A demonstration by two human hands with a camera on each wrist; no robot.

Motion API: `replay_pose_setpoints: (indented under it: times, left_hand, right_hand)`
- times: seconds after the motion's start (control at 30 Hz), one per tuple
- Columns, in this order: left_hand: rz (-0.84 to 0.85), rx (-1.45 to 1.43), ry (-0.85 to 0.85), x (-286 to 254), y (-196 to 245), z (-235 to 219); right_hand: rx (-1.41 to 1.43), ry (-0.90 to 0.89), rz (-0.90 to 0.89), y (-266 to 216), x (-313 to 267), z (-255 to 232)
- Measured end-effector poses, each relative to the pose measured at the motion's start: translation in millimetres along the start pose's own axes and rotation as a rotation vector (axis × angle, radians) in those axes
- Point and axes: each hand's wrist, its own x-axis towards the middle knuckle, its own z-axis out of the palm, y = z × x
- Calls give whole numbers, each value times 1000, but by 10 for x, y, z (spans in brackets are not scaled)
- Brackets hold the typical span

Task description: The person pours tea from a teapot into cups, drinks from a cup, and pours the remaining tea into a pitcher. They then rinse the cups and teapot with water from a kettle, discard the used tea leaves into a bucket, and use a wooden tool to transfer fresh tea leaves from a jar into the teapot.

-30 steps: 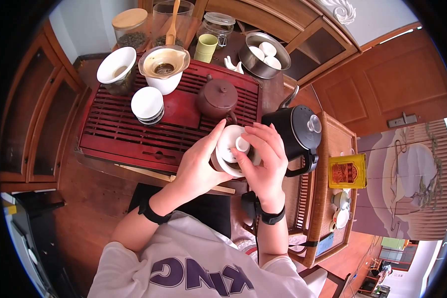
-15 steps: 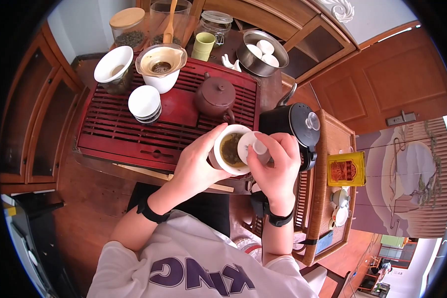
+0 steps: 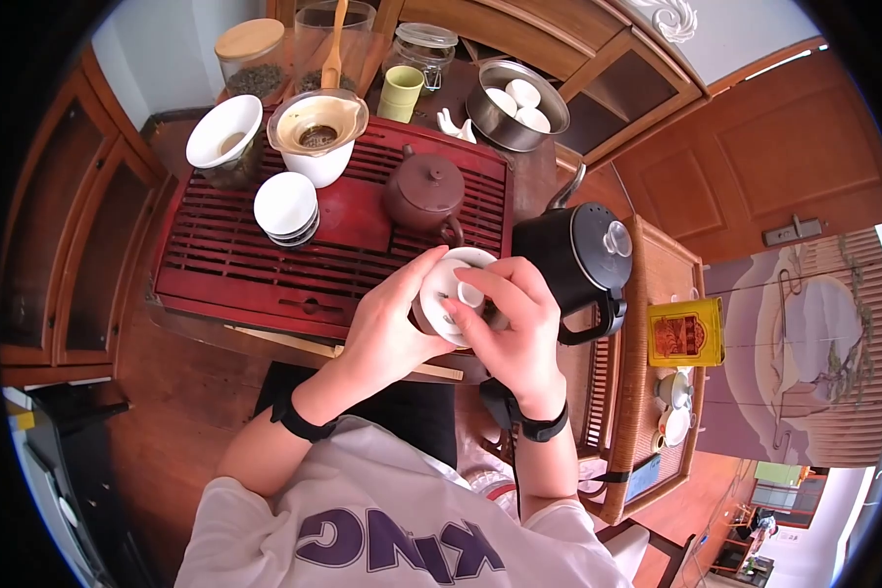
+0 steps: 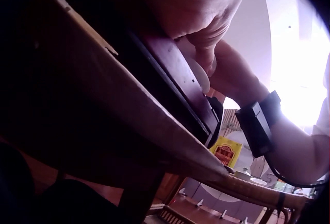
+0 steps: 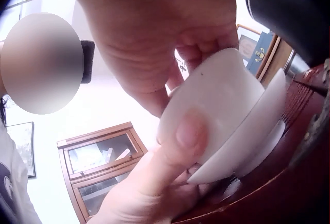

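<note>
A white lidded bowl [image 5: 219, 105] on a saucer [image 5: 252, 141] fills the middle of the right wrist view. My left hand [image 3: 390, 318] grips its side, with the thumb pressed on the wall in the right wrist view. My right hand [image 3: 519, 338] pinches the knob of the white lid [image 3: 439, 304], which lies over the bowl's mouth, shifted to the left with the bowl's rim showing at the right. The bowl is held just in front of the red slatted tray [image 3: 216, 284], near the brown teapot [image 3: 427, 191]. The contents are hidden in the head view.
On the tray stand stacked white cups [image 3: 286, 206], a strainer on a white pitcher [image 3: 318, 137] and another white-rimmed vessel [image 3: 225, 137]. A black kettle [image 3: 573, 255] is right of the hands. Behind are jars and a metal bowl [image 3: 505, 122]. A yellow tin [image 3: 684, 333] rests on a wicker stand.
Half a second ago the lid was off to the right and the liquid and leaves showed. My right hand has moved left with the lid, back over the bowl. My left hand has barely moved.
</note>
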Motion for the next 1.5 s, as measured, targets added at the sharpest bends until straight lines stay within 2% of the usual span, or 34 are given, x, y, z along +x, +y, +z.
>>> replay_pose_setpoints:
  times: [0.23, 0.3, 0.8, 0.93, 1.0, 1.23, 1.4, 1.5]
  left_hand:
    - [-5, -19, 4, 15, 26, -5]
    - [-3, -14, 0, 17, 31, -8]
    - [5, -33, 4, 14, 40, -3]
    - [4, -40, 3, 8, 24, 2]
    - [6, -29, -1, -3, 1, 0]
    - [8, -12, 25, -13, -21, 18]
    - [19, 11, 30, -6, -12, 12]
    - [22, 21, 43, 3, 11, 16]
  right_hand:
    - [-92, 44, -16, 96, -21, 32]
    - [-144, 56, -67, 97, -21, 30]
    - [-350, 75, -47, 34, -41, -135]
    - [-318, 100, -36, 24, -54, -144]
    - [-247, 79, 35, -13, -69, -143]
    - [-110, 38, 119, -66, -105, -47]
    - [-64, 75, 37, -32, -71, 61]
    - [-88, 85, 66, -7, -66, 86]
